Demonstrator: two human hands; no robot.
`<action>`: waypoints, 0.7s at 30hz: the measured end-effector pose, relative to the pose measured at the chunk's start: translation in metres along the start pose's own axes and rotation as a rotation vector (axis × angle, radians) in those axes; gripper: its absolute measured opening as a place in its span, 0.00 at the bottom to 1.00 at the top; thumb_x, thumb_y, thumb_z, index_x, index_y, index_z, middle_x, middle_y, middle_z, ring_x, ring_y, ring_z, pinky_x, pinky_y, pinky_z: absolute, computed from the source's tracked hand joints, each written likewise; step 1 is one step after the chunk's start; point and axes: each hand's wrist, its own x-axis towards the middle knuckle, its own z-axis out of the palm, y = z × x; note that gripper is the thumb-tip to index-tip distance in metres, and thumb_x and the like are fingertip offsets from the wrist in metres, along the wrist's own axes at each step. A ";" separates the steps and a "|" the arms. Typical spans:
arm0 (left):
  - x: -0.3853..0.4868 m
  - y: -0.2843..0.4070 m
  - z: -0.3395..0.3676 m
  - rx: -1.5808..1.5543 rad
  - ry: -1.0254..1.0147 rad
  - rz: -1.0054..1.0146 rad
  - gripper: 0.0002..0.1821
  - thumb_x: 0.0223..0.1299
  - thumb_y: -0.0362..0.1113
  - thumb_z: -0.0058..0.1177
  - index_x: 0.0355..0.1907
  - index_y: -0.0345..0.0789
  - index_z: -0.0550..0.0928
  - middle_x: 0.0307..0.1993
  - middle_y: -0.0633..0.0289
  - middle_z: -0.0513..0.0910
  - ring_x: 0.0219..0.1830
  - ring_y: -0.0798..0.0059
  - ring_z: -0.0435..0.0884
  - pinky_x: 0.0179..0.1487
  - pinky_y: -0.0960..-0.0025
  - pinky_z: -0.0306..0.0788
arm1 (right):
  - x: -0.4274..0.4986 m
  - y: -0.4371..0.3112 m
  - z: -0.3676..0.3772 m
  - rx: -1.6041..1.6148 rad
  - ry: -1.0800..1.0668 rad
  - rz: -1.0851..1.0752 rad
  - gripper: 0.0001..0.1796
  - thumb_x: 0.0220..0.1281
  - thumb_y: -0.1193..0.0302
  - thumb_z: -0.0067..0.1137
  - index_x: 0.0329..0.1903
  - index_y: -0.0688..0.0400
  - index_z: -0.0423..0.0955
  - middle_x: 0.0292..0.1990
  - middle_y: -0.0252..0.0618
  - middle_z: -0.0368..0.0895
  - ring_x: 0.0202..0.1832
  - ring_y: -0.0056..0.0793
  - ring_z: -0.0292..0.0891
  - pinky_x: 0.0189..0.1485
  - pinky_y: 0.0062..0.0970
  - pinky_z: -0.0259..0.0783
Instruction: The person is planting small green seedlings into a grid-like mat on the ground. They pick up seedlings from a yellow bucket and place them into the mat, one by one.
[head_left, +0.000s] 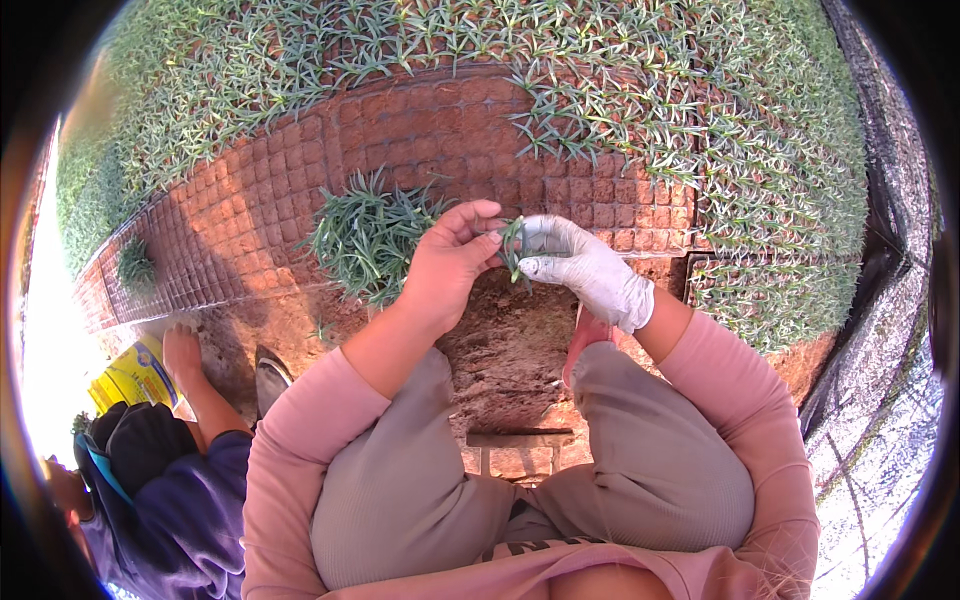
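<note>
A small green grass-like seedling is upright between my two hands, above the near edge of the planting trays. My bare left hand pinches it between thumb and fingers. On its other side, my right hand, in a white glove soiled at the thumb, also has its fingers around the seedling. Its roots are hard to make out. A loose heap of similar seedlings lies on the tray just left of my left hand, partly behind it. Under and beyond my hands, the soil-filled cell tray shows reddish-brown square cells.
Rows of planted seedlings fill the trays at the back and right. A smaller clump sits at far left. A co-worker's hand is near a yellow container. Dark shade netting borders the right side.
</note>
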 end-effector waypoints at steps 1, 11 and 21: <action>-0.001 -0.002 -0.002 -0.020 0.006 0.000 0.17 0.67 0.24 0.48 0.57 0.38 0.74 0.47 0.64 0.78 0.48 0.71 0.80 0.51 0.69 0.73 | 0.000 0.006 0.000 0.063 0.013 0.048 0.19 0.62 0.76 0.61 0.55 0.60 0.70 0.48 0.36 0.78 0.51 0.25 0.75 0.53 0.27 0.74; 0.007 0.008 -0.024 -0.016 0.163 0.113 0.15 0.66 0.24 0.49 0.54 0.37 0.75 0.44 0.64 0.81 0.44 0.76 0.81 0.44 0.75 0.73 | -0.013 0.009 -0.067 -0.215 0.502 -0.335 0.06 0.60 0.81 0.60 0.40 0.59 0.77 0.34 0.34 0.83 0.36 0.22 0.79 0.40 0.23 0.75; 0.002 -0.003 -0.018 0.150 0.113 0.002 0.14 0.65 0.24 0.52 0.52 0.36 0.76 0.40 0.68 0.80 0.40 0.79 0.81 0.38 0.79 0.69 | 0.014 -0.015 -0.130 -1.370 0.938 -0.457 0.09 0.56 0.74 0.62 0.40 0.56 0.77 0.31 0.41 0.83 0.34 0.39 0.81 0.39 0.32 0.75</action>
